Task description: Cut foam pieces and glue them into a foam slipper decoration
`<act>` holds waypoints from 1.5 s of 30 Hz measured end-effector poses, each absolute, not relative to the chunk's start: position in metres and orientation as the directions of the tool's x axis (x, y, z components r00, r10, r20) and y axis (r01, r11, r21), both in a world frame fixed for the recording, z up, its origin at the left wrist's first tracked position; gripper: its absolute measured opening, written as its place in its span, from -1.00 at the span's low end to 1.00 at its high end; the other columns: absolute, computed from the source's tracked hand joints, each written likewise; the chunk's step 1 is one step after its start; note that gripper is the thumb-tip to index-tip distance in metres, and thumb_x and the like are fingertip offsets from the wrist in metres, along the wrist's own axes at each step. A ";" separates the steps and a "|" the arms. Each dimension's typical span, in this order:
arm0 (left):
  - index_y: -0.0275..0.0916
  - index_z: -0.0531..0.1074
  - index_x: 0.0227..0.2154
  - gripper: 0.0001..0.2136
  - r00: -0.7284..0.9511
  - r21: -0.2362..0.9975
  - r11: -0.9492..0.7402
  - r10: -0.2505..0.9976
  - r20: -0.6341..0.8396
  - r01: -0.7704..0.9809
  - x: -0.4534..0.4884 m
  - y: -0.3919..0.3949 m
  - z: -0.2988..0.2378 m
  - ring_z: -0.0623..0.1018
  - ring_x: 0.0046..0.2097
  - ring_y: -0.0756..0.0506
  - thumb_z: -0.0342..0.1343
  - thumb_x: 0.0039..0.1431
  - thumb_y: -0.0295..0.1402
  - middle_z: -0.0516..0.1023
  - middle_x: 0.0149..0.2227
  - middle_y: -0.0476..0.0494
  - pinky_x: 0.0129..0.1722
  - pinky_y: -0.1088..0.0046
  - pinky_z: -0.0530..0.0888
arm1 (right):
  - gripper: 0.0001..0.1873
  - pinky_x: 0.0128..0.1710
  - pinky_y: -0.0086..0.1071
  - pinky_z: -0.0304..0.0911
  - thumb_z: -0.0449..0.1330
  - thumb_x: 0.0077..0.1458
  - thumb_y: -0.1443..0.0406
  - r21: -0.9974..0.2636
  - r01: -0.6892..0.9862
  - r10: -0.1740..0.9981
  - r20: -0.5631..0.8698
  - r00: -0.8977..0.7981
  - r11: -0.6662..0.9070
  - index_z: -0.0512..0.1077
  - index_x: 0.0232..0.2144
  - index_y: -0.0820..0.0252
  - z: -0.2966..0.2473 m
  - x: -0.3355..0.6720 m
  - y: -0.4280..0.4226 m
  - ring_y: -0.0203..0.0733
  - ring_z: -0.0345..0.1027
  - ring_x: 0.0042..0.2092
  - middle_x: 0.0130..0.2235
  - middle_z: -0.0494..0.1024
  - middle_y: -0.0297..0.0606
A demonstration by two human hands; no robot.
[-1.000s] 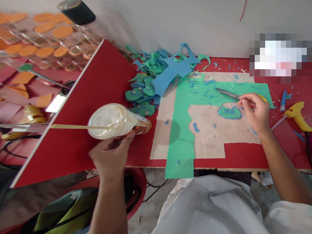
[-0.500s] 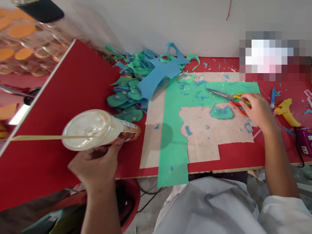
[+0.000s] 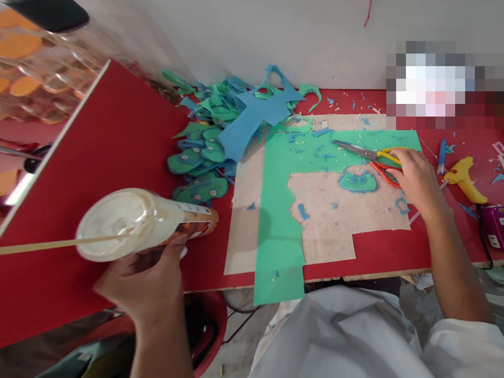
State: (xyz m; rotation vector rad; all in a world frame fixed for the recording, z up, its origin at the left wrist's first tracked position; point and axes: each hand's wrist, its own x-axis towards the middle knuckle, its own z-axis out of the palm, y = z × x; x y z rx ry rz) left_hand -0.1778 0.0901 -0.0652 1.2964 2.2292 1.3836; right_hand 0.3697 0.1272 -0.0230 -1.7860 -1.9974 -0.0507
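Note:
My left hand [image 3: 144,283] is wrapped round a clear plastic drink cup [image 3: 163,218] with a domed lid, a printed label and a pale straw [image 3: 59,244]. The cup tilts towards me at the left of the red table. On the right, my right hand [image 3: 419,181] has its fingers at the yellow and red handles of the scissors [image 3: 356,150]. Their blades point left over a green foam sheet [image 3: 275,210]. Just below the scissors lies a small green and blue foam cutout [image 3: 358,181].
Blue and green foam scraps [image 3: 255,118] are heaped by the wall, with layered foam pieces [image 3: 199,186] in front. A red divider board [image 3: 106,142] stands left. Past my right hand lie a yellow glue gun [image 3: 464,178], a blue cutter [image 3: 441,156] and a purple power socket [image 3: 494,226].
My left hand and the cup have shifted left and slightly down, closer to me. My right hand stays at the scissors, almost unmoved.

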 end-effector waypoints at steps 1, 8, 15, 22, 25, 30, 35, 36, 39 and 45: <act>-0.27 0.64 -0.30 -0.59 -0.654 0.849 0.177 0.720 0.234 0.499 -0.176 0.091 -0.065 0.75 -0.14 -0.41 0.43 -0.16 -0.08 0.73 -0.27 -0.25 0.09 -0.18 0.69 | -0.66 0.20 0.22 0.45 0.25 0.45 0.22 -0.261 0.951 0.927 0.371 -0.059 0.165 0.48 0.22 0.00 -0.020 0.369 0.127 0.28 0.49 0.18 0.11 0.61 0.01; -0.28 0.66 -0.35 -0.61 -0.722 0.903 0.157 0.661 0.205 0.400 -0.162 0.093 -0.059 0.75 -0.15 -0.36 0.46 -0.27 -0.15 0.74 -0.29 -0.22 0.12 -0.12 0.68 | -0.69 0.17 0.26 0.40 0.23 0.47 0.20 -0.191 0.970 0.895 0.444 -0.052 0.151 0.46 0.21 -0.02 -0.009 0.378 0.109 0.33 0.47 0.12 0.05 0.61 0.01; -0.33 0.71 -0.30 -0.55 -0.719 0.890 0.160 0.657 0.227 0.427 -0.159 0.089 -0.058 0.73 -0.17 -0.36 0.48 -0.26 -0.13 0.77 -0.27 -0.25 0.08 -0.12 0.68 | -0.78 -0.10 0.17 0.41 0.23 0.45 0.16 -0.088 0.996 0.912 0.410 0.035 0.002 0.53 0.06 0.04 -0.013 0.405 0.068 0.42 0.52 -0.06 -0.07 0.68 0.21; -0.32 0.67 -0.38 -0.65 -0.722 0.887 0.180 0.659 0.213 0.426 -0.170 0.089 -0.068 0.61 -0.35 -0.16 0.48 -0.22 -0.18 0.65 -0.40 -0.12 -0.11 0.09 0.68 | -0.71 0.05 0.08 0.44 0.21 0.42 0.39 -0.122 0.937 0.909 0.313 -0.275 0.326 0.59 0.06 -0.04 0.030 0.297 0.083 0.22 0.52 0.08 0.04 0.68 -0.07; -0.33 0.67 -0.37 -0.63 -0.715 0.888 0.171 0.665 0.216 0.428 -0.170 0.089 -0.068 0.61 -0.35 -0.15 0.48 -0.22 -0.17 0.66 -0.39 -0.12 -0.13 0.14 0.67 | -0.88 -0.03 -0.07 0.43 0.30 0.41 0.36 -0.168 0.794 0.811 0.152 -0.565 0.585 0.61 -0.07 0.06 0.024 0.230 0.096 0.11 0.52 0.00 -0.09 0.68 -0.13; -0.35 0.71 -0.30 -0.58 -0.698 0.875 0.169 0.678 0.231 0.454 -0.168 0.087 -0.068 0.68 -0.28 -0.24 0.49 -0.21 -0.14 0.73 -0.34 -0.21 -0.07 0.05 0.69 | -0.87 -0.15 -0.12 0.33 0.23 0.41 0.45 -0.017 0.777 0.776 0.055 -0.628 0.629 0.56 -0.10 0.18 0.006 0.179 0.102 0.08 0.46 -0.10 -0.14 0.63 -0.07; -0.33 0.71 -0.26 -0.61 -0.695 0.867 0.196 0.687 0.213 0.459 -0.173 0.084 -0.071 0.70 -0.24 -0.26 0.49 -0.13 -0.18 0.75 -0.26 -0.25 -0.08 0.08 0.71 | -0.67 -0.13 -0.18 0.30 0.14 0.26 0.63 -0.083 0.785 0.788 0.007 -0.616 0.614 0.51 -0.11 0.18 0.003 0.177 0.101 0.05 0.45 -0.09 -0.14 0.61 -0.09; -0.34 0.71 -0.27 -0.61 -0.695 0.868 0.193 0.687 0.213 0.457 -0.174 0.084 -0.071 0.70 -0.25 -0.25 0.50 -0.13 -0.18 0.75 -0.27 -0.25 -0.08 0.09 0.71 | -0.67 -0.12 -0.19 0.31 0.13 0.26 0.63 -0.094 0.788 0.791 0.003 -0.611 0.609 0.50 -0.11 0.18 0.002 0.177 0.100 0.05 0.45 -0.09 -0.13 0.62 -0.09; -0.34 0.72 -0.27 -0.59 -0.703 0.878 0.184 0.679 0.212 0.442 -0.174 0.086 -0.072 0.67 -0.28 -0.21 0.50 -0.18 -0.16 0.74 -0.30 -0.22 -0.10 0.12 0.69 | -0.68 -0.09 -0.19 0.31 0.12 0.30 0.63 -0.127 0.790 0.798 0.028 -0.602 0.600 0.50 -0.10 0.19 -0.001 0.179 0.098 0.04 0.45 -0.07 -0.13 0.63 -0.10; -0.33 0.69 -0.37 -0.60 -0.723 0.870 0.157 0.634 0.274 0.468 -0.171 0.092 -0.072 0.62 -0.34 -0.18 0.40 -0.32 -0.17 0.72 -0.38 -0.17 -0.21 0.19 0.63 | -0.81 -0.14 -0.25 0.35 0.18 0.45 0.50 -0.404 0.713 0.819 0.237 -0.523 0.573 0.51 -0.19 0.18 0.006 0.208 0.094 -0.08 0.50 -0.16 -0.25 0.64 -0.20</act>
